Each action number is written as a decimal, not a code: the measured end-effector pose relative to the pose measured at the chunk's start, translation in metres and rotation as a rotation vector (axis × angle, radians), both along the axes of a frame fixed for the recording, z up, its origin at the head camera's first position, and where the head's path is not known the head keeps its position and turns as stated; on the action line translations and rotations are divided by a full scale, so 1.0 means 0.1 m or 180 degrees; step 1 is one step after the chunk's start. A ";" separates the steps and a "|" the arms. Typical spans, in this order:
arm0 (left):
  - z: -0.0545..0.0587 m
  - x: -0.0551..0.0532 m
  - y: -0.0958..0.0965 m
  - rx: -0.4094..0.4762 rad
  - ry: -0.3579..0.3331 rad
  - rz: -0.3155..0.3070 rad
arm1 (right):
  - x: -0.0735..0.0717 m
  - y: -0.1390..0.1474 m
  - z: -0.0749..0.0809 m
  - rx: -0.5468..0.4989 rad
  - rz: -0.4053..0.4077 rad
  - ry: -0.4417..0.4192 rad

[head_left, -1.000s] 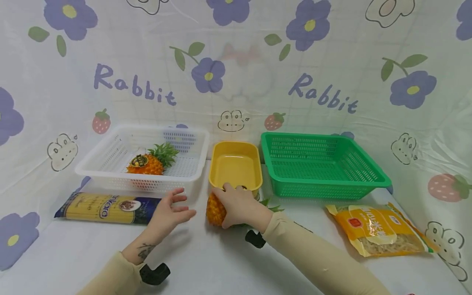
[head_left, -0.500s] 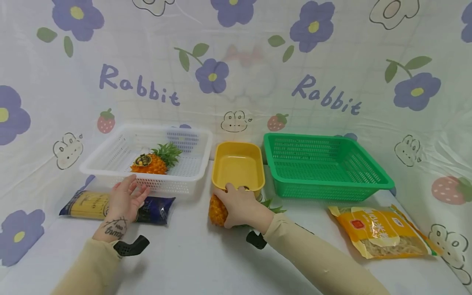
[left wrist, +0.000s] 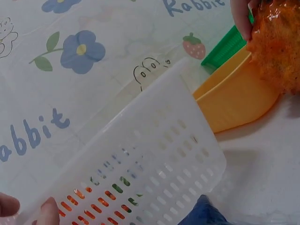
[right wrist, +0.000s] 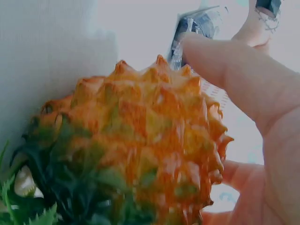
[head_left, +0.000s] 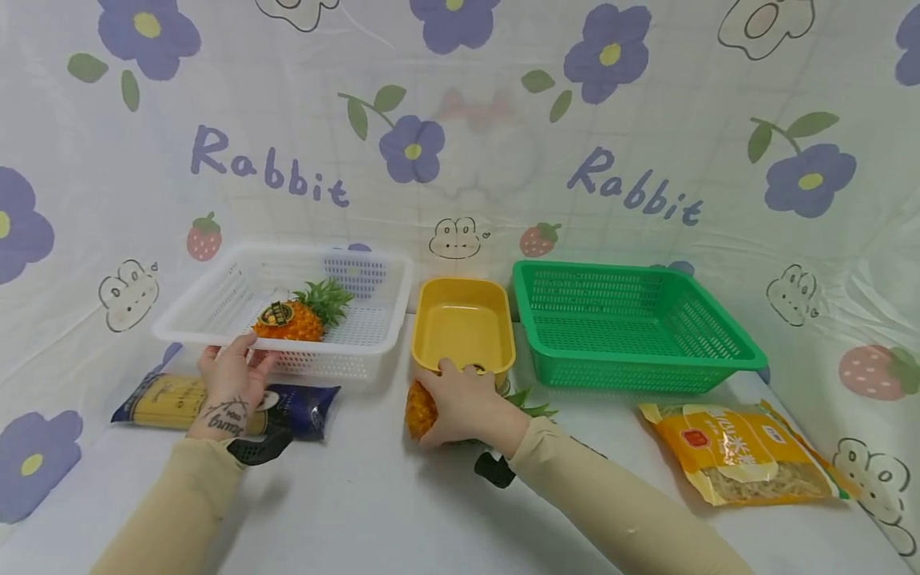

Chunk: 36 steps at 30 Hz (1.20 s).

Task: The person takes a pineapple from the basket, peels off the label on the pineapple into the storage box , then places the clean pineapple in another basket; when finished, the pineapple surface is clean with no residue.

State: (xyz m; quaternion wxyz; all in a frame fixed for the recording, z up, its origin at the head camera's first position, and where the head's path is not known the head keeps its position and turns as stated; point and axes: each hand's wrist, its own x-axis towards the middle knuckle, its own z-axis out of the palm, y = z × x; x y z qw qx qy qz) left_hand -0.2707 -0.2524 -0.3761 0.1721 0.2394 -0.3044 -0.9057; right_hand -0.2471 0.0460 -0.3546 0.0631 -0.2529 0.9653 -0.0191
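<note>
My right hand (head_left: pixel 467 403) grips a small orange pineapple (head_left: pixel 421 411) with green leaves, lying on its side in front of the yellow tub (head_left: pixel 463 327). In the right wrist view the thumb and fingers curve around the spiky pineapple (right wrist: pixel 145 136). At the left, my left hand (head_left: pixel 233 379) pinches the front rim of the white basket (head_left: pixel 345 348); the left wrist view shows fingertips (left wrist: pixel 49 213) on the basket's outer wall. A second pineapple (head_left: pixel 291 321) with a black and gold label lies inside that basket.
Under my left hand lies a blue and yellow pack of pasta (head_left: pixel 161 399). A green basket (head_left: pixel 640 371) stands right of the tub, with an orange and yellow food bag (head_left: pixel 747 455) before it. A patterned curtain (head_left: pixel 460 120) hangs behind.
My left hand has moved left from beside the pasta pack's right end, over the pack, to the white basket's front rim. The right hand stays on its pineapple.
</note>
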 end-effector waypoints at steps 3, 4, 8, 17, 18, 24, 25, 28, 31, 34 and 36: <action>-0.02 -0.03 -0.02 0.0049 -0.0073 0.0071 | 0.01 -0.03 -0.03 -0.0066 -0.0097 0.0018; -0.02 -0.03 -0.02 0.0068 -0.0076 0.0077 | 0.01 -0.04 -0.04 -0.0073 -0.0127 0.0030; -0.04 -0.04 -0.03 0.0080 -0.0045 0.0084 | 0.02 -0.07 -0.06 -0.0074 -0.0211 0.0086; -0.07 -0.04 -0.04 -0.0019 -0.0051 0.0131 | 0.10 0.01 -0.05 0.0082 0.0084 0.0104; -0.07 -0.04 -0.04 -0.0026 -0.0060 0.0128 | 0.11 0.04 -0.05 0.0112 0.0155 0.0076; -0.08 -0.05 -0.03 -0.0029 -0.0048 0.0107 | 0.24 0.23 0.02 0.0234 0.0633 -0.0107; -0.08 -0.05 -0.03 -0.0020 -0.0039 0.0106 | 0.27 0.26 0.04 0.0255 0.0719 -0.0123; -0.07 -0.04 -0.03 0.0000 -0.0018 0.0100 | 0.33 0.37 0.07 0.0313 0.0961 -0.0157; -0.09 -0.05 -0.03 -0.0060 -0.0064 0.0116 | 0.36 0.45 0.09 0.0309 0.1099 -0.0185; -0.10 -0.07 -0.04 -0.0106 -0.0097 0.0142 | 0.38 0.48 0.11 0.0243 0.1087 -0.0252; -0.10 -0.06 -0.04 -0.0099 -0.0108 0.0134 | 0.39 0.48 0.11 0.0118 0.0954 -0.0334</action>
